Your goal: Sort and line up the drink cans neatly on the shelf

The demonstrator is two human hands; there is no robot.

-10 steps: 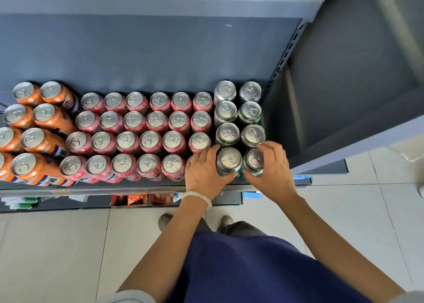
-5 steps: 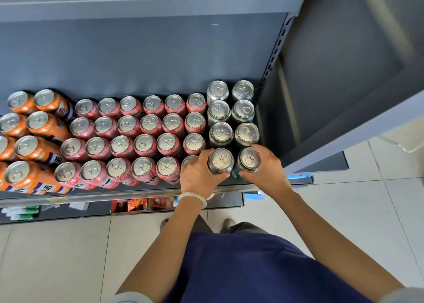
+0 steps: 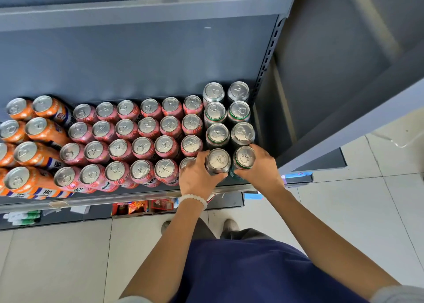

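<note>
Rows of drink cans stand on a grey shelf (image 3: 128, 198): orange cans (image 3: 36, 130) at the left, pink cans (image 3: 142, 146) in the middle, silver-green cans (image 3: 239, 112) in two columns at the right. My left hand (image 3: 197, 176) grips the front silver can (image 3: 218, 161) of the left column. My right hand (image 3: 260, 167) grips the front green can (image 3: 245, 159) of the right column. Both cans stand upright at the shelf's front edge, side by side. A pink can (image 3: 187, 162) is partly hidden behind my left hand.
An upper shelf (image 3: 146, 11) overhangs the cans. A grey upright post (image 3: 268, 57) bounds the shelf on the right, with another shelf unit (image 3: 367, 100) beyond it. A lower shelf holds snack packets (image 3: 137, 207). White floor tiles (image 3: 344, 211) lie below.
The view has shifted a little; both hands keep their hold on the two front cans, which have moved slightly back toward the cans behind them.
</note>
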